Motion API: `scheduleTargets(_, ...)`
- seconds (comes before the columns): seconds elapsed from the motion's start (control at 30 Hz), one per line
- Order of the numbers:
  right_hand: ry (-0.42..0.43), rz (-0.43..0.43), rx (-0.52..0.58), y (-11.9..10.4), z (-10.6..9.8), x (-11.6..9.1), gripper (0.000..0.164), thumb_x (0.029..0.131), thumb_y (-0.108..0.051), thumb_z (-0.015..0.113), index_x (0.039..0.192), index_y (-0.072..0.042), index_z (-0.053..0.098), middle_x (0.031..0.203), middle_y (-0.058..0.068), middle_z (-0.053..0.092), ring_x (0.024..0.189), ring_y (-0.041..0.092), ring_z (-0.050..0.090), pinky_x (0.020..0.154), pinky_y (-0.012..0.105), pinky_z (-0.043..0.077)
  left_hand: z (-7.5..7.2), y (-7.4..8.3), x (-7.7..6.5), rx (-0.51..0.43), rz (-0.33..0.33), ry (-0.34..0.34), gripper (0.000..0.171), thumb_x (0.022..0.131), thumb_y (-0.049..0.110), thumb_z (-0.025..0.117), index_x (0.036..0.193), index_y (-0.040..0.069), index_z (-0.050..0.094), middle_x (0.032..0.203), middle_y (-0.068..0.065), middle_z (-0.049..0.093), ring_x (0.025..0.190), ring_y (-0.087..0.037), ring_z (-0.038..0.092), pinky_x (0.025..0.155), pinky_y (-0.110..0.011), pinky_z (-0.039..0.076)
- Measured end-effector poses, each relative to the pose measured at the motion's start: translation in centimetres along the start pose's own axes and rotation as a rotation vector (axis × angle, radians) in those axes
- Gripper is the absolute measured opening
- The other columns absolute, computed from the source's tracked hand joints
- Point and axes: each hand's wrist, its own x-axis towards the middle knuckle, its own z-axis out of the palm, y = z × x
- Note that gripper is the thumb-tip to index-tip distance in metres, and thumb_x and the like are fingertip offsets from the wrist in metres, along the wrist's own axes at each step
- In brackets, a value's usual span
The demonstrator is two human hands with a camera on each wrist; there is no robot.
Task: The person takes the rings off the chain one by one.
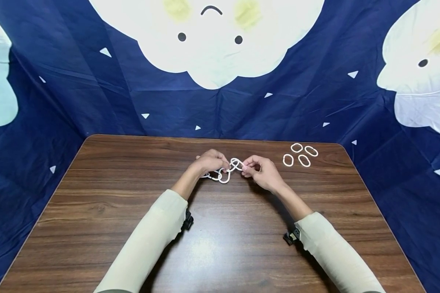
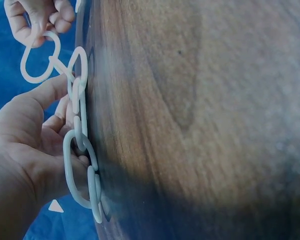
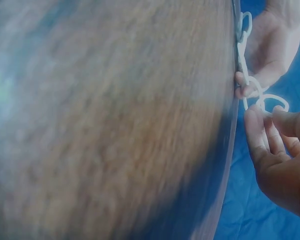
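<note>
A chain of white plastic links (image 1: 224, 182) lies along and under my left hand (image 1: 210, 161), near the back of the table. The left thumb and fingertips pinch a link near the chain's right end. With thumb and forefinger, my right hand (image 1: 262, 172) pinches the end link (image 2: 22, 70), which crosses the link beside it. In the left wrist view the other links hang past the left palm. The right wrist view shows both hands close together around the chain. Whether the end link's gap is closed cannot be made out.
Several loose white links (image 1: 288, 165) lie apart at the back right of the brown wooden table (image 1: 220, 252). Behind the table's back edge hangs a dark blue cloth (image 1: 242, 122) with cloud faces. Cameras are strapped at both wrists.
</note>
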Motion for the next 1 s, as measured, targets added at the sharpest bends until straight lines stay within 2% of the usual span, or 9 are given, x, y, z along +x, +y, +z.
scheduleTargets(0.1,0.006,-0.007,0.037,-0.2,-0.4,-0.1,0.014,0.109,-0.003,0.072,0.117,0.008,0.073,0.105,0.025,0.082,0.097,0.036,0.084,0.07,0.029,0.064,0.2,-0.7,1.1,0.023,-0.002,0.004,0.01,0.087,0.025,0.08,0.077,0.022,0.082,0.077,0.007,0.081,0.109,-0.014,0.071,0.129,-0.086,-0.003)
scheduleTargets(0.2,0.012,-0.029,0.084,-0.3,-0.7,-0.1,0.017,0.108,0.001,0.07,0.119,0.014,0.071,0.106,0.028,0.08,0.099,0.043,0.083,0.081,0.039,0.07,0.1,-0.1,0.6,0.007,-0.016,0.004,0.012,0.089,0.023,0.08,0.078,0.021,0.081,0.08,0.007,0.082,0.115,-0.016,0.071,0.131,-0.084,-0.007)
scheduleTargets(0.27,0.016,-0.036,0.098,-0.3,-1.0,-0.3,0.018,0.108,0.002,0.07,0.12,0.016,0.07,0.107,0.029,0.08,0.1,0.045,0.083,0.086,0.043,0.07,-0.1,0.5,-0.3,-0.004,-0.018,0.011,0.012,0.09,0.022,0.08,0.078,0.019,0.081,0.083,0.006,0.082,0.121,-0.019,0.071,0.133,-0.082,-0.008)
scheduleTargets(0.37,0.015,-0.03,0.091,-0.2,-1.4,-0.6,0.02,0.109,0.0,0.07,0.12,0.016,0.07,0.106,0.029,0.08,0.098,0.041,0.084,0.083,0.041,0.07,-0.2,1.1,-1.5,-0.027,-0.02,0.01,0.012,0.093,0.02,0.08,0.081,0.016,0.08,0.088,0.005,0.082,0.126,-0.022,0.07,0.135,-0.078,-0.012)
scheduleTargets(0.43,0.016,-0.021,0.084,0.0,-1.8,-0.9,0.021,0.109,-0.002,0.07,0.121,0.016,0.069,0.106,0.029,0.081,0.096,0.037,0.084,0.077,0.036,0.069,-0.1,1.2,-1.8,-0.028,-0.017,0.01,0.013,0.094,0.019,0.079,0.082,0.015,0.079,0.088,0.006,0.08,0.125,-0.022,0.069,0.135,-0.077,-0.012)
scheduleTargets(0.53,0.012,-0.011,0.095,0.5,-2.3,-1.3,0.022,0.11,-0.002,0.07,0.121,0.017,0.069,0.106,0.031,0.08,0.094,0.029,0.084,0.076,0.032,0.068,-0.1,1.3,-1.9,-0.031,-0.013,0.006,0.014,0.094,0.019,0.078,0.08,0.016,0.078,0.085,0.009,0.078,0.121,-0.021,0.069,0.135,-0.078,-0.012)
scheduleTargets(0.77,0.009,0.013,0.114,1.4,-3.3,-2.1,0.019,0.109,0.001,0.069,0.12,0.017,0.069,0.108,0.035,0.078,0.091,0.023,0.082,0.085,0.036,0.07,-0.1,1.1,-1.9,-0.028,0.008,0.014,0.019,0.094,0.024,0.081,0.076,0.018,0.077,0.087,0.01,0.079,0.124,-0.022,0.069,0.133,-0.081,-0.012)
scheduleTargets(0.87,0.008,0.024,0.116,1.6,-3.7,-2.4,0.02,0.109,0.001,0.069,0.12,0.018,0.068,0.107,0.034,0.077,0.09,0.021,0.081,0.085,0.035,0.07,-0.1,0.7,-1.3,-0.002,0.006,0.012,0.022,0.093,0.028,0.083,0.073,0.019,0.077,0.086,0.01,0.079,0.122,-0.021,0.07,0.132,-0.083,-0.01)
scheduleTargets(1.0,-0.002,0.034,0.126,1.9,-4.2,-2.7,0.021,0.109,0.002,0.068,0.12,0.019,0.067,0.107,0.034,0.077,0.088,0.015,0.08,0.084,0.033,0.07,0.4,-1.0,1.1,0.041,-0.021,0.004,0.022,0.09,0.034,0.087,0.072,0.023,0.079,0.083,0.011,0.08,0.118,-0.016,0.069,0.133,-0.082,-0.007)
